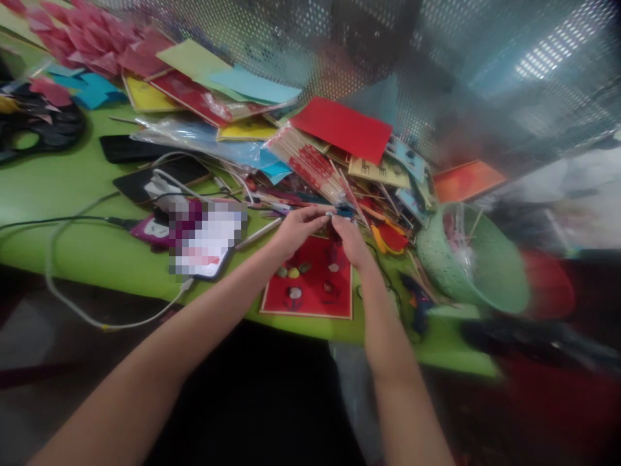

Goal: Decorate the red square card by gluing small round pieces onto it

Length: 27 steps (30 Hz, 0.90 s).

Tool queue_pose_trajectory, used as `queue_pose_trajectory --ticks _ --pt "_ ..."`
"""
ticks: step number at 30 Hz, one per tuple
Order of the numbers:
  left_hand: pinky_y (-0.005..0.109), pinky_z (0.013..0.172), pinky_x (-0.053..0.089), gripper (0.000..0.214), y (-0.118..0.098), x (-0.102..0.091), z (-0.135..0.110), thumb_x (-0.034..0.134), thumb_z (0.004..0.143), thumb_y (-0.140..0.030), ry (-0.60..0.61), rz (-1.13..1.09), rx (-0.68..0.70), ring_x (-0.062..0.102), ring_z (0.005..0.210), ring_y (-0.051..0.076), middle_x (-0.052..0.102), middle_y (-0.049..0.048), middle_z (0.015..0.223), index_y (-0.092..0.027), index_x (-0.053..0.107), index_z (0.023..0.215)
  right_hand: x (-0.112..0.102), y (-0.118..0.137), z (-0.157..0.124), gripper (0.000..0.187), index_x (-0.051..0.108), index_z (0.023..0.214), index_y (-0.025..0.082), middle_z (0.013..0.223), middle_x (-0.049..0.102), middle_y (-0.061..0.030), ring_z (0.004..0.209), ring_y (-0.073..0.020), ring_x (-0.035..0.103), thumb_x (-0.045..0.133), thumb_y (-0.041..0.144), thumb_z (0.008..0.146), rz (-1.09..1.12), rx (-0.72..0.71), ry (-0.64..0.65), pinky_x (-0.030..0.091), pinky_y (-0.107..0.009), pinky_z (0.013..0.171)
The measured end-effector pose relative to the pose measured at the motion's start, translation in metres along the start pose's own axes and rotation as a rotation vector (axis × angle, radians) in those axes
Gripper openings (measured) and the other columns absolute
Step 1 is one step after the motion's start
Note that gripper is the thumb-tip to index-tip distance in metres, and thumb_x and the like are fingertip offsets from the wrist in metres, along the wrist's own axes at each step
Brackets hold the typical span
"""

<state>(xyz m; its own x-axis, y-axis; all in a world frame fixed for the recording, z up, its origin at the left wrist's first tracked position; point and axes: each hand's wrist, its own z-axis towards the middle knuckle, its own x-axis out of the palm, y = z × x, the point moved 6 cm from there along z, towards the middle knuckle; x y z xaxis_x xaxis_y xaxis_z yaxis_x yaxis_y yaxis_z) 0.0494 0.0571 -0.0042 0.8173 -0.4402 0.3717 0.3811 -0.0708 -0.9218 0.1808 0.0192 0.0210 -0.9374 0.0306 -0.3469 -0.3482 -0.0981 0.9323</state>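
My left hand (pixel 297 228) and my right hand (pixel 350 241) meet above a red card (pixel 310 285) lying near the front edge of the green table (pixel 72 252). Both hands have their fingers pinched together on a small blue piece (pixel 343 210) held between them. The picture is blurred, so I cannot make out what the piece is. Several small pebble-like bits are stuck on the red card below my hands.
A heap of coloured cards and stick bundles (pixel 315 162) lies behind my hands. A green bowl (pixel 473 265) stands at the right. A phone (pixel 206 239), cables (pixel 72 226) and a glue gun (pixel 418 304) lie on the table. Pink paper shapes (pixel 87 39) sit at the far left.
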Motion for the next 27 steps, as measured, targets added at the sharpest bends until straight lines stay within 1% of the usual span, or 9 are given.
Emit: queue_pose_trajectory --ticks 2,4,6,9,13,18,21,24,27 --pt "0.035 0.101 0.048 0.044 -0.001 0.001 0.0 0.08 0.076 -0.044 0.017 0.025 0.019 0.068 0.105 0.023 0.077 0.0086 0.11 -0.017 0.076 0.111 0.002 -0.001 0.001 0.039 0.067 0.092 0.024 0.086 0.065 -0.0028 0.101 -0.0219 0.06 0.053 0.06 0.09 0.012 0.005 0.013 0.05 -0.036 0.089" --pt "0.034 0.101 0.047 0.043 -0.003 0.001 0.001 0.079 0.078 -0.042 0.03 0.057 0.052 0.067 0.106 0.022 0.077 0.0084 0.112 -0.017 0.075 0.112 0.004 -0.001 0.0 0.036 0.063 0.088 0.024 0.077 0.059 -0.0011 0.087 -0.02 0.059 0.051 0.058 0.092 -0.005 0.011 0.027 0.05 -0.034 0.079" --pt "0.034 0.1 0.048 0.043 -0.004 0.001 0.001 0.078 0.079 -0.042 0.043 0.08 0.069 0.067 0.105 0.022 0.076 0.0086 0.113 -0.017 0.075 0.113 0.004 -0.001 -0.001 0.034 0.06 0.085 0.023 0.072 0.054 0.0002 0.075 -0.0174 0.053 0.049 0.055 0.093 -0.029 0.015 0.03 0.046 -0.031 0.069" --pt "0.033 0.098 0.049 0.041 -0.005 0.0 0.001 0.076 0.081 -0.042 0.06 0.082 0.071 0.068 0.102 0.021 0.076 0.0087 0.111 -0.016 0.075 0.113 0.003 -0.002 -0.002 0.032 0.055 0.081 0.022 0.071 0.049 0.0009 0.068 -0.0155 0.046 0.046 0.051 0.094 -0.058 -0.001 0.021 0.041 -0.029 0.063" --pt "0.033 0.096 0.05 0.041 -0.007 0.0 0.0 0.076 0.081 -0.041 0.055 0.07 0.059 0.068 0.1 0.02 0.077 0.0086 0.108 -0.016 0.074 0.113 0.004 -0.002 -0.002 0.031 0.05 0.078 0.023 0.071 0.045 0.0012 0.067 -0.0153 0.042 0.045 0.05 0.094 -0.04 -0.021 0.021 0.039 -0.029 0.061" --pt "0.035 0.099 0.049 0.043 -0.009 0.002 -0.001 0.077 0.079 -0.041 0.045 0.052 0.066 0.068 0.103 0.022 0.076 0.0097 0.109 -0.015 0.074 0.113 0.008 -0.002 -0.002 0.033 0.053 0.089 0.023 0.073 0.045 0.0015 0.066 -0.0145 0.041 0.047 0.055 0.092 0.094 0.057 0.046 0.039 -0.028 0.06" --pt "0.035 0.1 0.049 0.041 -0.01 0.002 -0.001 0.077 0.08 -0.04 0.043 0.079 0.092 0.067 0.104 0.022 0.076 0.0103 0.111 -0.015 0.075 0.112 0.009 0.0 -0.002 0.032 0.055 0.091 0.022 0.074 0.046 0.0018 0.067 -0.0136 0.042 0.051 0.054 0.091 0.138 0.061 0.041 0.039 -0.028 0.06" --pt "0.036 0.1 0.049 0.039 -0.011 0.001 -0.001 0.075 0.081 -0.039 0.042 0.112 0.11 0.067 0.104 0.022 0.076 0.0111 0.112 -0.014 0.075 0.111 0.01 0.001 -0.002 0.029 0.052 0.086 0.022 0.072 0.044 0.0026 0.066 -0.0134 0.041 0.051 0.051 0.09 0.117 0.045 0.039 0.037 -0.028 0.06" --pt "0.036 0.099 0.049 0.036 -0.012 0.002 -0.001 0.074 0.082 -0.039 0.05 0.121 0.124 0.067 0.103 0.022 0.076 0.0102 0.108 -0.014 0.076 0.108 0.009 0.0 -0.001 0.029 0.048 0.078 0.022 0.068 0.04 0.0034 0.064 -0.0133 0.038 0.049 0.048 0.091 0.073 0.002 0.022 0.034 -0.028 0.059"
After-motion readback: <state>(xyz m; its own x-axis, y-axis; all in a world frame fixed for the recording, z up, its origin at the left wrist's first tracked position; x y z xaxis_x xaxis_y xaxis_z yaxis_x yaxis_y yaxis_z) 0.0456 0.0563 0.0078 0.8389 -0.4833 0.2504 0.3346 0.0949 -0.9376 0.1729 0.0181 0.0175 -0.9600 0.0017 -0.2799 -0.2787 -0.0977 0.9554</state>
